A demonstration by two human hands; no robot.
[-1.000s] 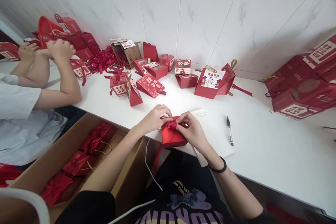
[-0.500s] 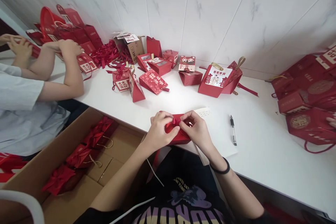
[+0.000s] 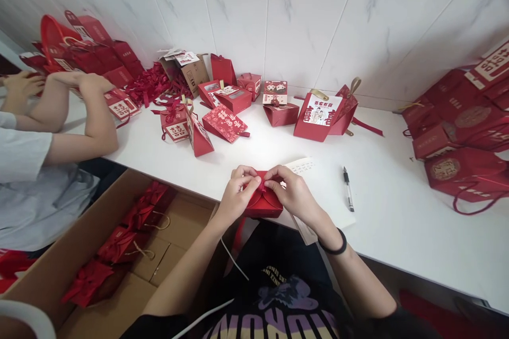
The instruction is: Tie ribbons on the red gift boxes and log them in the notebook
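Observation:
A red gift box point(image 3: 263, 206) with curved flaps lies at the table's front edge, right before me. On its top sits a red ribbon point(image 3: 262, 187), gathered at the middle of the flaps. My left hand point(image 3: 240, 190) pinches the ribbon from the left between thumb and fingers. From the other side my right hand point(image 3: 287, 188) pinches it too, its fingertips close to the left ones. The fingers hide part of the ribbon. An open notebook point(image 3: 304, 167) with handwriting lies partly under my right hand and forearm.
A pen point(image 3: 348, 189) lies right of the notebook. Several red boxes point(image 3: 318, 116) stand along the wall, with more stacked at the right point(image 3: 457, 116). Below the table at left, a cardboard carton point(image 3: 167, 243) holds red ribboned boxes. A co-worker's arm point(image 3: 85, 143) rests on the table's left.
The view has shifted slightly. My fingers have drawn in over the ribbon and more of the box's front flaps shows. The co-worker's hands have moved a little.

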